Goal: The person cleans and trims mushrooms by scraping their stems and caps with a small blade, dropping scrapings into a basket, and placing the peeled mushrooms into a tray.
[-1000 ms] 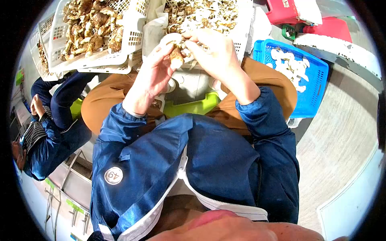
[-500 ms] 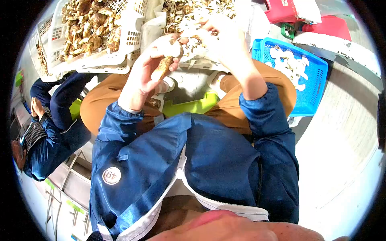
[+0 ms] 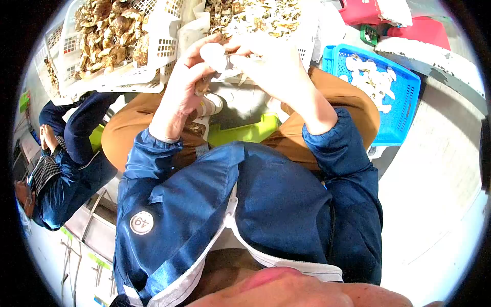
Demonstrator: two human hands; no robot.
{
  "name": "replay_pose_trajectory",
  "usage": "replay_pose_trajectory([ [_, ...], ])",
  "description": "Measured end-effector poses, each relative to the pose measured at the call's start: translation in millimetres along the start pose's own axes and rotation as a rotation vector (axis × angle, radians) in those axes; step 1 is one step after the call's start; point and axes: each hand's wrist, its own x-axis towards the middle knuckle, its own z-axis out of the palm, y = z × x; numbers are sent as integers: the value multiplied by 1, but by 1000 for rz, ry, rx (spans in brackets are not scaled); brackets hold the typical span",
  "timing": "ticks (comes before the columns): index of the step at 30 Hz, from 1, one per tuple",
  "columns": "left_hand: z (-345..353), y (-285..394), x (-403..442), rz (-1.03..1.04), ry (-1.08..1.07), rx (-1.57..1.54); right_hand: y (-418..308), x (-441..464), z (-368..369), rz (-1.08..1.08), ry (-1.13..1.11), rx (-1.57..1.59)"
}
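My left hand [image 3: 188,71] is closed around a mushroom [image 3: 213,55]; its peeled, bright white part points up and away from me, and a brown part shows lower down between the fingers. My right hand [image 3: 266,60] is right beside it, fingers curled in towards the white part. Glare washes out that hand, so whatever its fingers pinch cannot be made out. Beneath and beyond both hands is a white crate [image 3: 303,51] with a heap of pale and brown trimmings [image 3: 261,18].
Brown unpeeled mushrooms [image 3: 110,38] fill a white basket [image 3: 166,48] at the upper left. White mushroom pieces [image 3: 376,77] lie in a blue basket [image 3: 404,110] on the right. Red containers [image 3: 417,31] stand behind it. Another person [image 3: 71,169] sits at the left.
My left hand has turned the mushroom, so its brown stem is now mostly hidden and its white part faces up. My right hand has come down and closer to the mushroom.
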Motion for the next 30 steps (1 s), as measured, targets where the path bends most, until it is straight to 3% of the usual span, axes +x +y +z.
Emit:
replay_pose_trajectory([
  [1, 0, 0, 0, 0, -6, 25, -1, -1, -1, 59, -13, -4],
  [7, 6, 7, -4, 57, -18, 13, 5, 0, 1, -131, 26, 51],
  [13, 3, 6, -5, 77, -46, 92, 0, -3, 7, 32, 40, 20],
  [16, 2, 7, -5, 25, -85, 28, 5, -1, 8, -20, 65, -11],
  [19, 1, 10, -3, -52, -156, -143, 11, 1, -1, 279, 99, -74],
  [20, 2, 12, -3, -79, -184, -212, 16, 3, -2, 223, 205, -74],
  [23, -12, 1, -2, -239, -171, -415, 13, 6, -8, 7, 216, -285],
  [25, -12, -6, 1, -230, -161, -525, 11, 5, 2, 19, 166, -258],
  [27, -11, -8, -2, -266, -6, -476, 9, 2, 9, 34, 125, -236],
  [29, -12, -12, -3, -236, 48, -430, 11, 4, 9, -126, 144, -279],
  [30, -16, -15, -3, -215, -33, -441, 16, 5, 14, -212, 182, -271],
])
